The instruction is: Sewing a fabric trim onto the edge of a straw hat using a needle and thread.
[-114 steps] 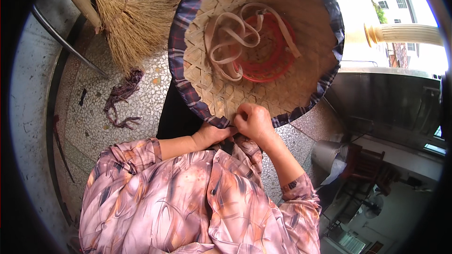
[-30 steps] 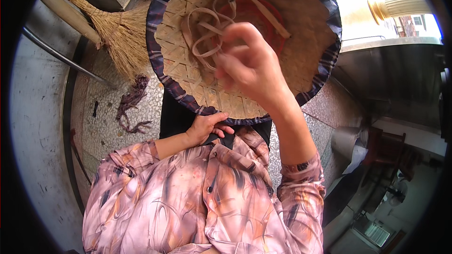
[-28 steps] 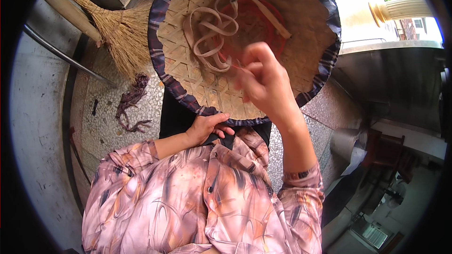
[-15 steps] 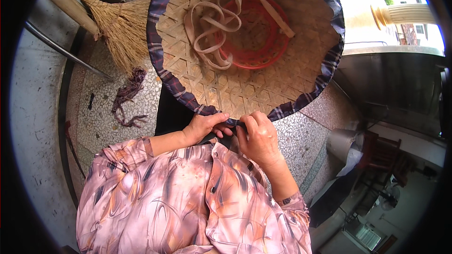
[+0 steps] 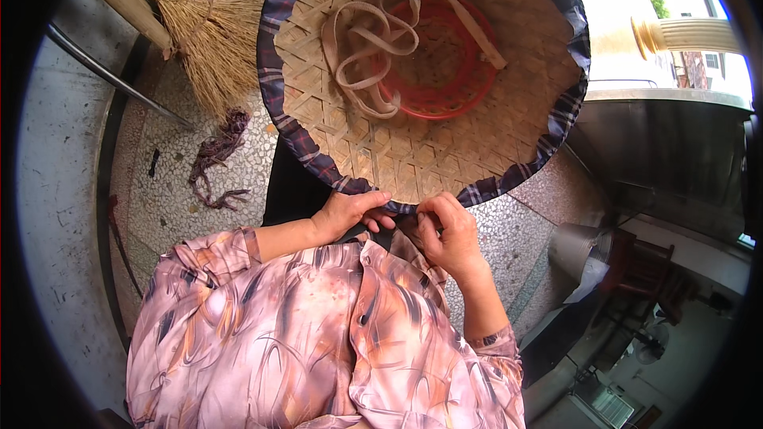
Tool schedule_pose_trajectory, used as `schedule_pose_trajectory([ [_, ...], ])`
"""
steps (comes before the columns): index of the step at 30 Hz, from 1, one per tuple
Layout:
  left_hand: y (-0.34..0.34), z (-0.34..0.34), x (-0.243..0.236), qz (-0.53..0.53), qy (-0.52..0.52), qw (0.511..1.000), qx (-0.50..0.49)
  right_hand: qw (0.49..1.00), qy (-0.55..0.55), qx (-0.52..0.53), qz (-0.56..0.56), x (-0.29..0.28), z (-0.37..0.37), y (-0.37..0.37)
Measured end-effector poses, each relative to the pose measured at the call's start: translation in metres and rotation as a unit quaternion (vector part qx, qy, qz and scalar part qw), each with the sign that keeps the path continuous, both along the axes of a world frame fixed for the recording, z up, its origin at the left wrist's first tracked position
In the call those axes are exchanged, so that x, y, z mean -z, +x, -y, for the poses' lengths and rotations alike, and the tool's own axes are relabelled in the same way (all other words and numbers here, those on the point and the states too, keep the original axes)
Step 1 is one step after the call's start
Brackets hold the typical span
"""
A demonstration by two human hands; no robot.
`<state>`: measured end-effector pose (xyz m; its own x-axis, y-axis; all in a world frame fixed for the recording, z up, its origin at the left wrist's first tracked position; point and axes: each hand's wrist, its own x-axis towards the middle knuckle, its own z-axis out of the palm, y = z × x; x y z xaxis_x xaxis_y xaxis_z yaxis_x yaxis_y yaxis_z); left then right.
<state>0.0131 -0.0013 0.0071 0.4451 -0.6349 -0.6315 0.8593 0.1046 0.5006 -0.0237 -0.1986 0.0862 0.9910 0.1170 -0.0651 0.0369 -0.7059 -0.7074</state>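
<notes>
A round woven bamboo hat (image 5: 366, 147) lies inside-up in front of me, its rim covered with dark plaid cloth edging (image 5: 274, 99). In its hollow sit a red plastic head ring (image 5: 482, 87) and a loosely looped pale strap (image 5: 461, 20). My left hand (image 5: 350, 213) grips the near edge, thumb on top and fingers curled beneath the cloth. Just right of it, my right hand (image 5: 453, 234) is closed in a pinch beside the edging. Whatever may be between its fingertips is too small to make out.
A straw broom (image 5: 214, 40) leans at the upper left, with a purple-brown tangle of cord (image 5: 214, 155) below it on the speckled floor (image 5: 171, 214). A curved metal rod (image 5: 111, 75) crosses the left side. To the right stand a metal bucket (image 5: 571, 246) and a dark wooden chair (image 5: 640, 262).
My right hand has drawn slightly right and down, away from my left thumb. My left hand keeps its hold. The hat appears shifted a little to the right.
</notes>
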Motion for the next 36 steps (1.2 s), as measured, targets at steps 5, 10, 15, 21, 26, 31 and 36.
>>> schedule_pose_trajectory([
  [5,0.001,0.000,0.002,0.000,-0.005,1.000,-0.003,0.997,0.032,0.004,-0.064,-0.017,0.006,0.006],
  [10,0.000,-0.001,0.003,0.019,-0.007,1.000,0.005,0.994,-0.096,0.056,-0.019,-0.015,-0.005,0.031],
  [15,-0.003,0.002,0.003,0.043,-0.004,0.999,0.003,0.967,-0.225,-0.023,-0.115,-0.001,-0.026,0.047],
  [21,-0.001,0.000,0.008,0.060,-0.013,0.998,-0.019,0.963,-0.252,-0.051,-0.085,0.009,-0.035,0.049],
  [26,-0.003,0.000,0.010,0.018,-0.020,0.999,-0.044,0.996,-0.012,0.051,-0.074,0.002,-0.016,0.062],
  [31,0.000,-0.001,0.004,-0.003,-0.022,0.999,-0.047,0.951,0.272,0.070,-0.130,-0.015,-0.019,0.078],
  [36,0.002,-0.002,0.002,-0.015,-0.042,0.998,-0.046,0.937,0.334,0.044,-0.095,-0.043,-0.033,0.090],
])
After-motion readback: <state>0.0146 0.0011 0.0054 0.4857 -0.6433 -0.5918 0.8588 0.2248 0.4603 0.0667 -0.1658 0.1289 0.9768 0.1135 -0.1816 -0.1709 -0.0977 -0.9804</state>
